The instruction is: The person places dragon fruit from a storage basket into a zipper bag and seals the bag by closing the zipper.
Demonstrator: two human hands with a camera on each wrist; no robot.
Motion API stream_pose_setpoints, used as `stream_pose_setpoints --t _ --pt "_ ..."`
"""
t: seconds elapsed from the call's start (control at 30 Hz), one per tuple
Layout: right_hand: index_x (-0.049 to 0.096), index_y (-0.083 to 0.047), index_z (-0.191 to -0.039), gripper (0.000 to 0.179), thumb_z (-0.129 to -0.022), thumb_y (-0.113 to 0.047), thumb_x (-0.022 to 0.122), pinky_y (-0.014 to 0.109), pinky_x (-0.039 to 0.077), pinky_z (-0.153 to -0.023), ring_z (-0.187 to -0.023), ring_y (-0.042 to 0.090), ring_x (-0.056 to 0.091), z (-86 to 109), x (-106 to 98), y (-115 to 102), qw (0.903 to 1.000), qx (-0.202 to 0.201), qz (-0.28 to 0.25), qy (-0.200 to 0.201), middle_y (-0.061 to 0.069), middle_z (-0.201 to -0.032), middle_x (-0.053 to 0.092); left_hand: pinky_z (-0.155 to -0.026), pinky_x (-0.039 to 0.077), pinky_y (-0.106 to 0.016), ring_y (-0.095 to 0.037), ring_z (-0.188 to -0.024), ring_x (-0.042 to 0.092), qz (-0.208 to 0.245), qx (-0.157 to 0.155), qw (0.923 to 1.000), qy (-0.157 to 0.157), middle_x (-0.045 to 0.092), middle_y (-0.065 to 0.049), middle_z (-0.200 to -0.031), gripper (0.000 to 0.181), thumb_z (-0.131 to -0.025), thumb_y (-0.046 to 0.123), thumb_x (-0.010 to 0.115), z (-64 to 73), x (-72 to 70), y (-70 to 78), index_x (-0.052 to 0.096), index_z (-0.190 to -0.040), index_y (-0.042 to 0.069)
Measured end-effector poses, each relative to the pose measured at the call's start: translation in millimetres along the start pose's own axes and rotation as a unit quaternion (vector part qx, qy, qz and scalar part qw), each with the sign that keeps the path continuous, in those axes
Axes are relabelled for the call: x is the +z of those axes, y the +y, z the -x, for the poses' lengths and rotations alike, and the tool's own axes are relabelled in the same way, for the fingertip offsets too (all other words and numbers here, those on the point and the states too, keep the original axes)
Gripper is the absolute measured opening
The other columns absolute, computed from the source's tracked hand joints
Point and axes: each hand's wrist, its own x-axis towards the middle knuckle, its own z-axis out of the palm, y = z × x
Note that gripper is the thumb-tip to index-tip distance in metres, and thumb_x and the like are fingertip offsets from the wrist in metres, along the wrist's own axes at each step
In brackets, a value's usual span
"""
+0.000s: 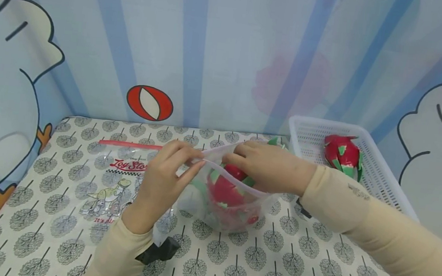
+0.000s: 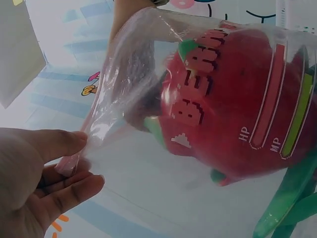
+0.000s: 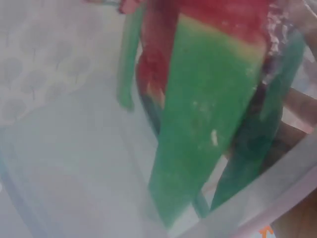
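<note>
Head: above the worktop (image 1: 233, 263), the left hand (image 1: 165, 175) has its grip pinching the rim of a clear bag (image 1: 260, 193) containing red-green dragon fruit (image 1: 226, 189). The right hand (image 1: 270, 165) is at its mouth; whether it grasps anything, I cannot tell. A white basket (image 1: 306, 144) holds another dragon fruit (image 1: 342, 152).

Left wrist: lettered plastic covers the fruit.

Right wrist: green leaves (image 3: 208, 109) show by the rim.

The held bag (image 1: 234, 212) is of thin, clear plastic with glossy wrinkles; the fruit (image 2: 230, 111) inside looks smooth and shiny. The basket (image 1: 386, 169) seems plastic, the counter cover (image 1: 234, 272) matt cloth.
</note>
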Motion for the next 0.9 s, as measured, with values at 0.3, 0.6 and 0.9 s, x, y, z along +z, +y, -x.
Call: stream_pose_setpoints --t 0.3,0.6,0.9 --pt "0.058 -0.016 -0.119 0.05 -0.076 -0.028 0.081 0.034 0.054 -0.092 -0.102 0.019 0.063 -1.2 -2 -1 0.999 0.016 -0.03 -0.03 0.001 -0.107 0.065 -0.064 0.054 -0.029 -0.019 -0.075 0.061 -0.011 -0.006 0.9999 0.0 0.064 -0.01 -0.086 0.013 -0.077 0.003 0.078 2.9 -0.6 -1.5 0.069 -0.087 0.002" --pt "0.059 -0.015 -0.125 0.058 -0.074 -0.031 0.082 0.037 0.052 -0.095 -0.105 0.02 0.064 3.1 -3 2 0.9995 -0.018 -0.026 -0.001 0.002 -0.112 0.067 -0.064 0.054 -0.029 -0.019 -0.075 0.061 -0.013 -0.013 0.9998 0.002 0.064 -0.01 -0.085 0.013 -0.077 0.003 0.078 3.4 -1.6 -1.3 0.069 -0.087 0.003" --pt "0.064 -0.013 -0.116 0.053 -0.07 -0.028 0.085 0.037 0.051 -0.094 -0.106 0.02 0.063 10.1 -10 9 0.9975 -0.022 -0.065 0.014 0.002 -0.112 0.067 -0.062 0.054 -0.029 -0.019 -0.075 0.061 -0.009 -0.017 0.9998 0.009 0.064 -0.01 -0.085 0.014 -0.076 0.0 0.077 3.2 -2.0 -2.0 0.069 -0.087 0.003"
